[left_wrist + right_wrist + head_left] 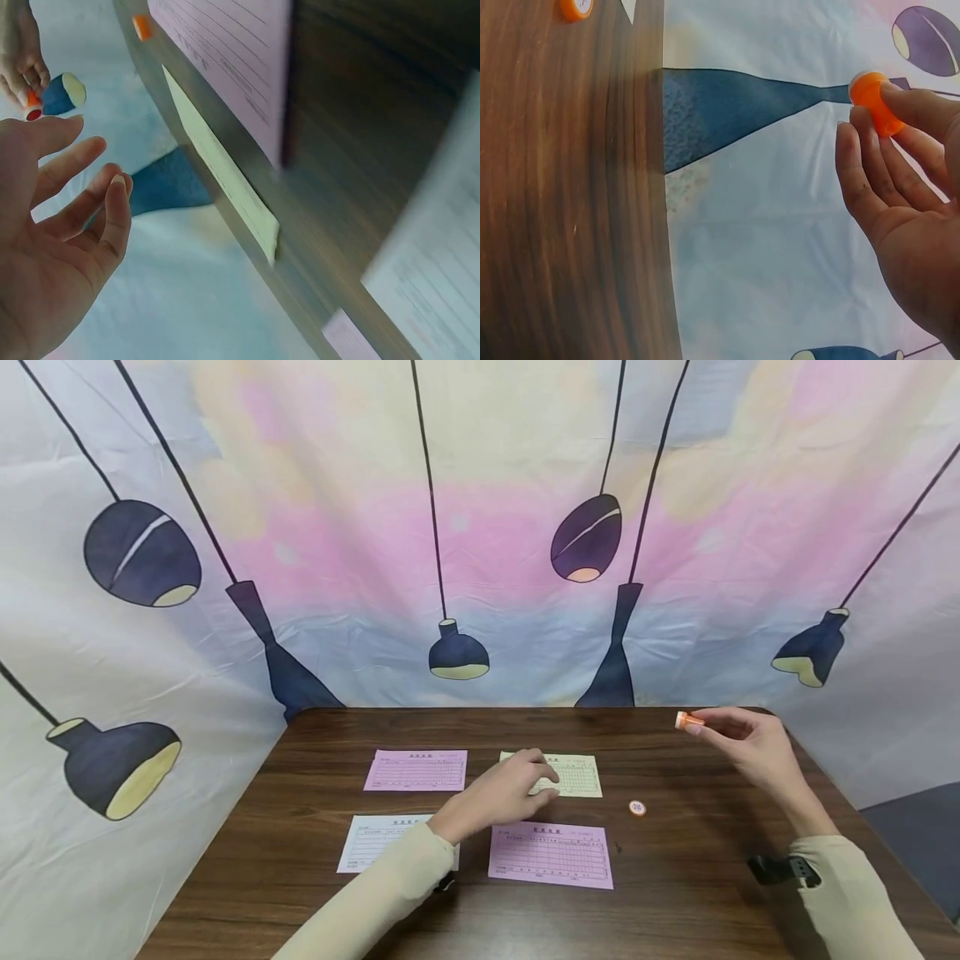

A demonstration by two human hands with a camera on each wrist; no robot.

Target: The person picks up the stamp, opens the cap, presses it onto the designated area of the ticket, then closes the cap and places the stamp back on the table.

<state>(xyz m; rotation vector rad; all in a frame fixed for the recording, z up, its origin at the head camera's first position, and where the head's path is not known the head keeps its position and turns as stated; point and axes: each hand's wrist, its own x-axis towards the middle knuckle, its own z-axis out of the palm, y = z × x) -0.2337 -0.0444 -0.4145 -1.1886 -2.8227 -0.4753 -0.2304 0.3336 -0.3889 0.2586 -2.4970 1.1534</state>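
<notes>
My right hand (pixel 759 750) pinches a small orange stamp (pixel 690 721) between thumb and fingertips, raised above the right side of the table. One end of the stamp is white in the head view; its red end (pixel 34 115) shows in the left wrist view. On the table lies a round orange cap (pixel 637 808) with a white printed top, between the hands. My left hand (pixel 504 789) hovers over the pale yellow slip (pixel 581 775), its fingers loosely bent and holding nothing. Part of that slip is hidden behind the hand.
Near the left hand lie a pink slip (pixel 551 856) in front, another pink slip (pixel 416 771) at the back left, and a white slip (pixel 367 843) partly under the left forearm. A patterned curtain (pixel 517 610) hangs behind the dark wooden table (pixel 675 902).
</notes>
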